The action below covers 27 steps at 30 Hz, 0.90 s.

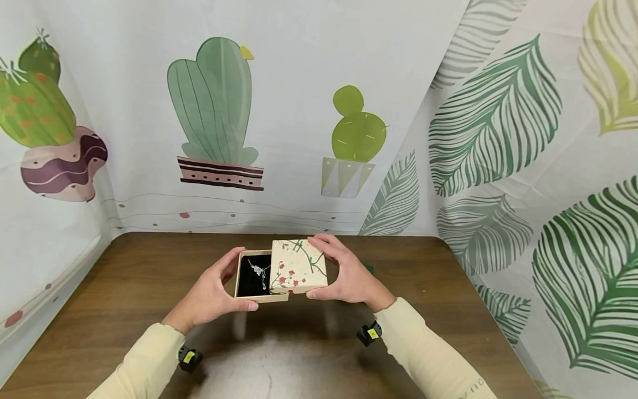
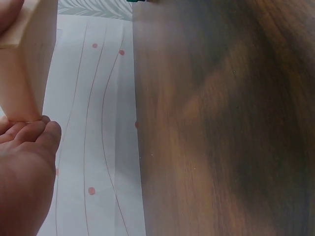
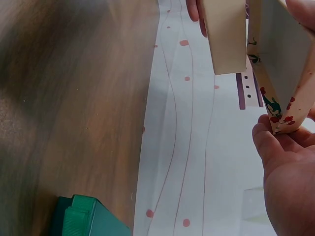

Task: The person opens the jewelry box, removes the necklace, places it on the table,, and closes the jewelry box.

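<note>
My left hand [image 1: 209, 293] grips a small cream jewelry box base [image 1: 263, 298] by its left side, thumb along the front wall. On the black pad [image 1: 247, 282] inside lies a silver necklace [image 1: 257, 270], partly covered. The floral box lid [image 1: 299, 266] is off to the right, overlapping the base's right part in the head view; my right hand [image 1: 351, 274] holds it between thumb and fingers. In the right wrist view, the lid's hollow underside [image 3: 280, 44] shows next to the base [image 3: 226, 39], and both are held above the table.
A green object [image 3: 86, 216] with a ridged part stands on the brown wooden table [image 1: 423, 332], mostly hidden behind my right hand in the head view. Printed cloth [image 1: 299, 111] with cactus and leaf patterns hangs behind the table and along its sides.
</note>
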Motion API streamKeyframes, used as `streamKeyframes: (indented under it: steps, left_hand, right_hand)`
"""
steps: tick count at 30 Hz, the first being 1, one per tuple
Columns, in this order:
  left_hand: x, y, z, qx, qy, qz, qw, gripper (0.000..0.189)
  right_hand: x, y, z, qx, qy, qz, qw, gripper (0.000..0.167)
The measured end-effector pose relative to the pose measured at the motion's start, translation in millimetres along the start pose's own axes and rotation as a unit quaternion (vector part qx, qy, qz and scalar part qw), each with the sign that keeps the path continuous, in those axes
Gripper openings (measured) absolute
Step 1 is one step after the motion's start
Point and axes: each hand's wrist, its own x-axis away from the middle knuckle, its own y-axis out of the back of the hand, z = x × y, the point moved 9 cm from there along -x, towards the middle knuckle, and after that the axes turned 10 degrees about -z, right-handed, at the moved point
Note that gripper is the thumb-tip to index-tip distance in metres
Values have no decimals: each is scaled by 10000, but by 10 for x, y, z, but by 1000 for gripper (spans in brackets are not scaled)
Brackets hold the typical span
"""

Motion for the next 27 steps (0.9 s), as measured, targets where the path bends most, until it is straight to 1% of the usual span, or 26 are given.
streamKeyframes:
  steps: [5,11,18,22,27]
  left_hand:
    - [10,12,-8,-56,-99,46,9999,118]
    - [9,18,-13,11,-164,117,9998,117]
    - [1,27,-5,-10,-285,223,9993,114]
    - [-2,46,5,-25,-239,236,9994,114]
    - [4,89,20,-219,-187,224,9993,117]
  right_hand:
    - [10,27,-27,91,-40,-46,9999,101]
    - [21,57,-51,218,-77,-71,9997,102]
    - [35,96,-56,167,-144,-62,9997,101]
    - [44,121,-60,165,-133,-86,9997,101]
    - [42,162,-53,76,-67,-137,9999,101]
